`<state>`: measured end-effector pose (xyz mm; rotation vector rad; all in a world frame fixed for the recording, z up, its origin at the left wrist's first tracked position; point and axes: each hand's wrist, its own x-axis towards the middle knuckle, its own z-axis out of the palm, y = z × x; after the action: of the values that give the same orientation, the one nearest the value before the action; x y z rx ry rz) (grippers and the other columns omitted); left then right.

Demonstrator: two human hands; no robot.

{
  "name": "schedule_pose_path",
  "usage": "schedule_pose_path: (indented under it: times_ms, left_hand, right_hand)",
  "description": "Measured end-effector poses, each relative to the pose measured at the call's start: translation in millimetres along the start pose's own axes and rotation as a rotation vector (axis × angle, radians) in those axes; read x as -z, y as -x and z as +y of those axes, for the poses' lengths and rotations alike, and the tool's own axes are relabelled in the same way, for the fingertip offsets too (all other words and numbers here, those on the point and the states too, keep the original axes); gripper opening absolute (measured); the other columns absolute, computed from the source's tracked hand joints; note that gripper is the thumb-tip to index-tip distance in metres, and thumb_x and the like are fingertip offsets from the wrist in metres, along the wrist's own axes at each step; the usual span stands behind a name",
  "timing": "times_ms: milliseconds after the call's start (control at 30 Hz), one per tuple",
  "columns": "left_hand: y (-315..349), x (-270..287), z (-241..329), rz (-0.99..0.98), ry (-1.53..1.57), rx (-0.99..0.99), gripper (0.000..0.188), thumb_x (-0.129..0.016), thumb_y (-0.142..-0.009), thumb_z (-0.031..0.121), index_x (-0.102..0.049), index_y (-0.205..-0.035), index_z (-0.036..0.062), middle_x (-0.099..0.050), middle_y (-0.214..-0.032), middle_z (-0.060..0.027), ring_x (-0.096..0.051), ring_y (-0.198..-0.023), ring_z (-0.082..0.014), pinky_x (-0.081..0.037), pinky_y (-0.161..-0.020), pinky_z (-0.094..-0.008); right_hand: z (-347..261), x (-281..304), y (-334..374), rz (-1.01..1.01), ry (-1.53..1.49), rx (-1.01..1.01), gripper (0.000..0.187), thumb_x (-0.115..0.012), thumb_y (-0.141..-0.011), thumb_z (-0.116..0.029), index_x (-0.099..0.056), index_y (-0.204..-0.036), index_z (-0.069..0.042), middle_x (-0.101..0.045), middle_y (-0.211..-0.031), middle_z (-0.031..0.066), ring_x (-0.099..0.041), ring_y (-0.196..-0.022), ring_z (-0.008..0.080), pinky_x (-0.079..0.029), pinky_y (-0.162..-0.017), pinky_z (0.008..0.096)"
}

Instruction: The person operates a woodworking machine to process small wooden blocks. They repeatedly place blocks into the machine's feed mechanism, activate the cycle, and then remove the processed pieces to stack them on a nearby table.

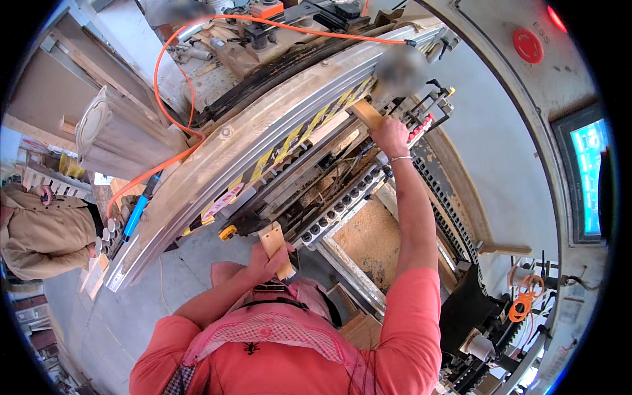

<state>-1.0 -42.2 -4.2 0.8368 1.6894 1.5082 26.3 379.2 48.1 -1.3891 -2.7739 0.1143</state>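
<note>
My left hand [264,263] is closed round a short wooden block [270,238] with small holes near its upper end, held close in front of my body. My right arm reaches forward over the machine. At its end, my right hand [393,137] grips a second wooden block [367,114], which points away to the upper left toward the striped guard beam. Whether that block touches the machine I cannot tell. Beneath the right wrist runs a rail with a row of round black cups [338,205].
A long metal beam [227,131] with yellow-black tape [283,148] crosses ahead. An orange hose [157,72] leads to a blue air gun [137,214]. Sawdust fills a bay [368,240] below. A control panel with a screen [588,178] stands right; a person [49,230] is at left.
</note>
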Motion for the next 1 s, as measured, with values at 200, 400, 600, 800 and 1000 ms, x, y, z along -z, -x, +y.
schedule_pose_path:
  times_ms: [200,400,600,800,1000]
  left_hand:
    - [-8,-1,12,-0.034,-0.048,-0.009,0.019,-0.053,-0.082,0.018,-0.062,-0.083,0.0015,-0.062,-0.073,-0.0102,-0.06,-0.068,-0.0164,-0.047,-0.061,-0.0304]
    - [1,-9,-38,0.08,-0.238,-0.136,0.032,-0.059,-0.081,0.037,-0.06,-0.088,0.0057,-0.061,-0.072,-0.0149,-0.061,-0.068,-0.0266,-0.047,-0.061,-0.0398]
    - [3,-1,15,-0.015,-0.257,-0.02,0.041,-0.052,-0.084,0.042,-0.058,-0.072,0.003,-0.058,-0.069,-0.0198,-0.058,-0.068,-0.0374,-0.043,-0.057,-0.0431]
    - [-8,-5,10,-0.085,-0.323,0.277,0.035,-0.059,-0.079,0.04,-0.059,-0.093,0.0083,-0.063,-0.078,-0.0153,-0.063,-0.072,-0.0244,-0.049,-0.065,-0.0378]
    - [10,-6,-15,0.019,-0.05,0.036,0.02,-0.055,-0.084,0.021,-0.059,-0.091,0.0029,-0.057,-0.073,-0.0044,-0.054,-0.067,-0.0095,-0.046,-0.06,-0.0286]
  right_hand:
    - [6,-12,-10,0.035,0.003,0.033,0.037,-0.067,-0.069,-0.037,-0.065,-0.082,-0.003,-0.065,-0.084,0.0201,-0.064,-0.08,0.0341,-0.052,-0.07,0.0408]
    - [12,-33,-18,0.163,0.187,0.361,0.028,-0.058,-0.079,-0.035,-0.066,-0.071,-0.009,-0.064,-0.066,0.0131,-0.065,-0.062,0.0256,-0.049,-0.049,0.0379]
    - [10,-17,-6,0.112,0.107,0.196,0.042,-0.066,-0.071,-0.039,-0.06,-0.082,0.0,-0.064,-0.075,0.0212,-0.064,-0.072,0.0358,-0.052,-0.064,0.0447]
    - [21,-25,-14,0.165,0.122,0.202,0.032,-0.061,-0.077,-0.038,-0.065,-0.08,-0.006,-0.064,-0.07,0.018,-0.064,-0.065,0.0346,-0.053,-0.056,0.042]
    - [-5,-8,-11,0.082,0.115,0.185,0.041,-0.067,-0.07,-0.043,-0.065,-0.078,-0.004,-0.065,-0.081,0.018,-0.065,-0.079,0.0324,-0.053,-0.068,0.0417]
